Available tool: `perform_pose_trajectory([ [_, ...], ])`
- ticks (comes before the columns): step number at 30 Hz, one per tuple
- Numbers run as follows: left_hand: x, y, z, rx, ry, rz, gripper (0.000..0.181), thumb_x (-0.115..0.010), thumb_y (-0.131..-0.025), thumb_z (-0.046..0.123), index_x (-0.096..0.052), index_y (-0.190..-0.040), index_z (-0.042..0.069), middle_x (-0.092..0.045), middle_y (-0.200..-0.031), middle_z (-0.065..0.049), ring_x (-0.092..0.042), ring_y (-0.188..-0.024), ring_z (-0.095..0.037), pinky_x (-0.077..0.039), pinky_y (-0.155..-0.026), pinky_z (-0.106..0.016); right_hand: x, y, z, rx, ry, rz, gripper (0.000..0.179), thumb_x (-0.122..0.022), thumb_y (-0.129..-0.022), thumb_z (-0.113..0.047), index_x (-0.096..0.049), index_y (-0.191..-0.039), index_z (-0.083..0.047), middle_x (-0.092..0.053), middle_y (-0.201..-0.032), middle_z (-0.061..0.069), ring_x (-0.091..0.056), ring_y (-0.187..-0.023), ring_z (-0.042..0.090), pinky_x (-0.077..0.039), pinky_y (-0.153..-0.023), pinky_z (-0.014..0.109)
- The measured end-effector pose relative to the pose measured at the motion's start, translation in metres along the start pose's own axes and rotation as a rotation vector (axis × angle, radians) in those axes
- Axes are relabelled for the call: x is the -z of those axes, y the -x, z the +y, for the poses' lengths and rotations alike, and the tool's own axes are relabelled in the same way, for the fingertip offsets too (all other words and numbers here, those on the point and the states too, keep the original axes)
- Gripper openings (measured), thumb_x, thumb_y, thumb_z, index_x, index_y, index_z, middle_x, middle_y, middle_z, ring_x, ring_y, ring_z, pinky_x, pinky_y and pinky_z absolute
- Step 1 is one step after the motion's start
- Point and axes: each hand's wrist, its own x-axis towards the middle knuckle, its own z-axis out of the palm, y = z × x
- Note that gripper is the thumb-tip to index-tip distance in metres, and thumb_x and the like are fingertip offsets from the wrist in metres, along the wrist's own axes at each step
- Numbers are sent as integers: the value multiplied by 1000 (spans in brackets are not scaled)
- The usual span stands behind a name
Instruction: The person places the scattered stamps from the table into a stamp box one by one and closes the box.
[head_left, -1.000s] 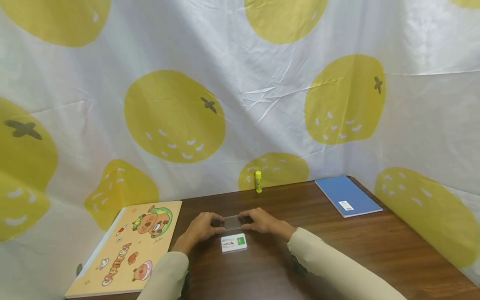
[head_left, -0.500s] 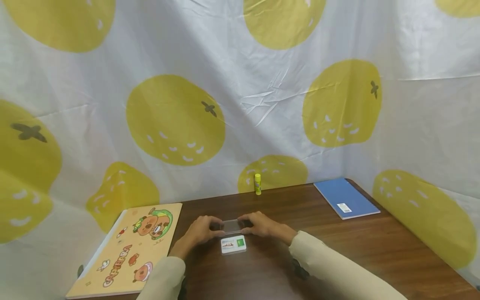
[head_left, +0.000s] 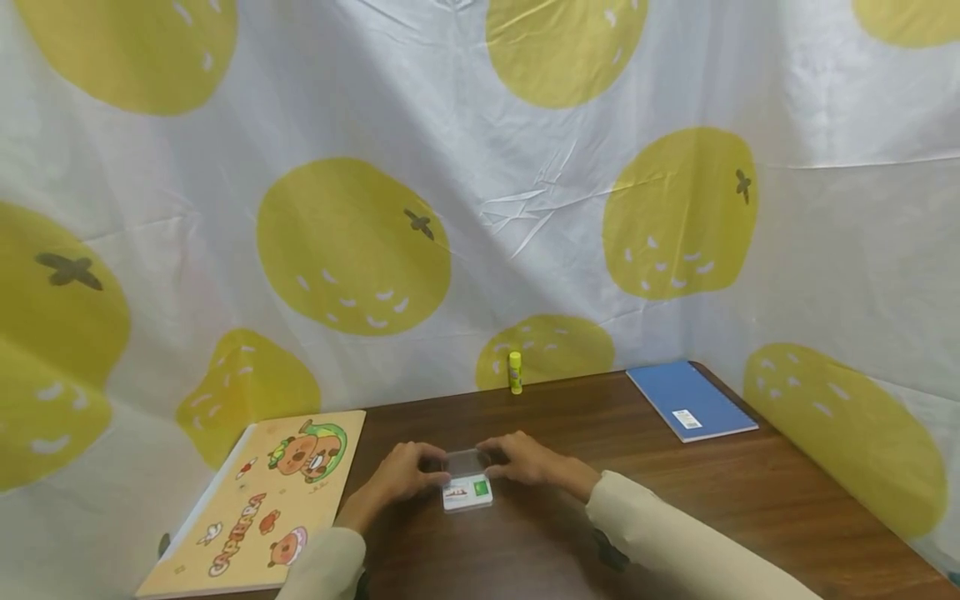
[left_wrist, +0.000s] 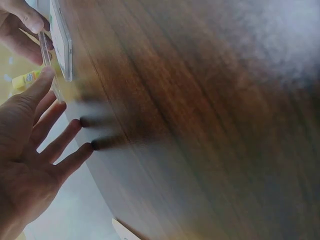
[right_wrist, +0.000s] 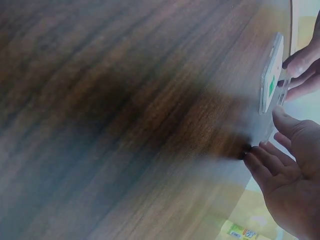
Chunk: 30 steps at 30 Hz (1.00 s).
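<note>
A clear plastic lid (head_left: 467, 462) is held between both hands at the middle of the table. My left hand (head_left: 407, 471) pinches its left end between thumb and fingers. The right hand (head_left: 522, 458) grips the opposite end the same way. Just in front lies a small clear case of cards (head_left: 467, 493), its top card white with a green patch. In the head view the lid's near edge overlaps the back of the case. Seen from the left wrist, the lid (left_wrist: 59, 95) stands a little apart from the case (left_wrist: 61, 40), and the lower fingers are spread.
A capybara-printed pad (head_left: 255, 500) lies on the left of the brown table (head_left: 547, 542). A yellow glue stick (head_left: 515, 372) stands at the back edge, before a fruit-patterned curtain (head_left: 517, 275). The blue notebook (head_left: 692, 400) lies at the back right.
Both hands have brought the lid toward the person, from behind the case to overlapping its back edge in the head view. The head camera has tilted slightly upward.
</note>
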Motion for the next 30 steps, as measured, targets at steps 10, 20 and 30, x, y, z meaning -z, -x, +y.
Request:
perform_pose_trajectory([
  [10,-2,6,1,-21,-3,-3,32,-85,-87,22,-77,-114,5,-76,-111,-11,-68,-102,-29,-55,-93,-54,-4,5,0,24,-9,-7,46,-75,-96,-18,-63,-134,5,-69,-130,20,-66,-121,34,-54,-102,46],
  [20,-3,13,6,-21,-7,-2,34,-86,-86,23,-77,-112,3,-76,-112,-12,-69,-109,-34,-53,-97,-56,-6,14,-5,28,-3,5,47,-77,-94,-19,-64,-133,4,-70,-128,20,-67,-119,34,-53,-103,47],
  [30,-3,22,9,-58,9,4,35,-88,-84,22,-78,-111,2,-76,-112,-15,-69,-111,-37,-52,-99,-58,-8,17,-5,56,5,29,45,-80,-91,-18,-67,-129,3,-72,-126,17,-68,-119,33,-53,-103,44],
])
